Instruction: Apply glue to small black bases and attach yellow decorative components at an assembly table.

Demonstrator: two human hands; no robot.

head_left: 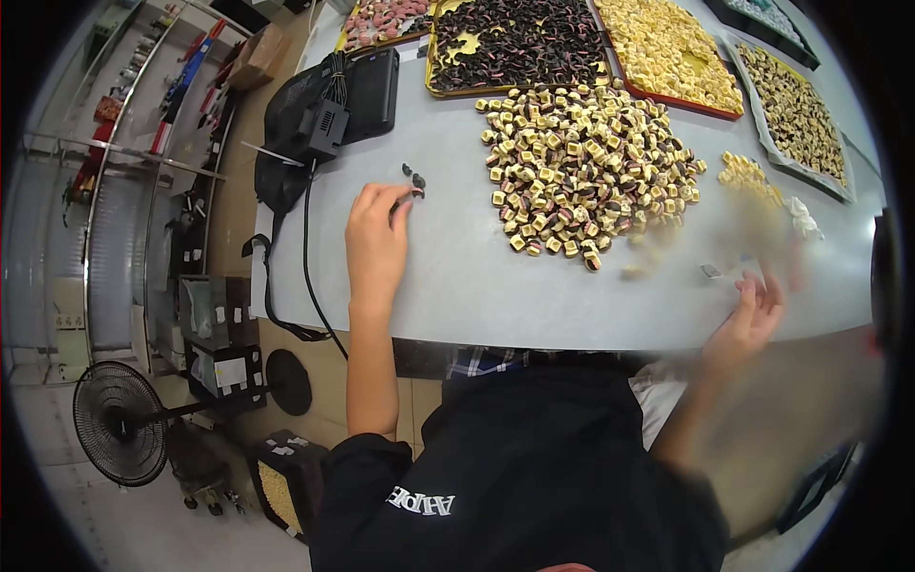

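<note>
- The grey tabletop [457,296] carried all of the foods and stood before the person.
- On it, right of its middle, lay the big pile [591,172] of small cube-like pieces, coloured cream, dark and pink, well apart from the left hand.
- Behind the pile stood the tray of dark pieces [465,46], with some yellow bottom visible.
- Beside it, to the right, was the red-edged tray [686,109] of pale yellow pieces, and farther right a white-lined tray [810,181] of mixed pieces.
- A black bag [286,105] lay at the left side of the tabletop.
- The left hand [372,238] was half closed, fingers bent, its fingertips just beside a few dark pieces [419,179]; I cannot tell if it gripped one.
- The right hand [748,319] was near the front edge, fingers loosely bent and partly blurred; whether it held something, I cannot tell.
- A small yellow heap [748,172] lay between the pile and the white-lined tray.
- The smallest was a little tag [710,271], near the right fingers.
</note>
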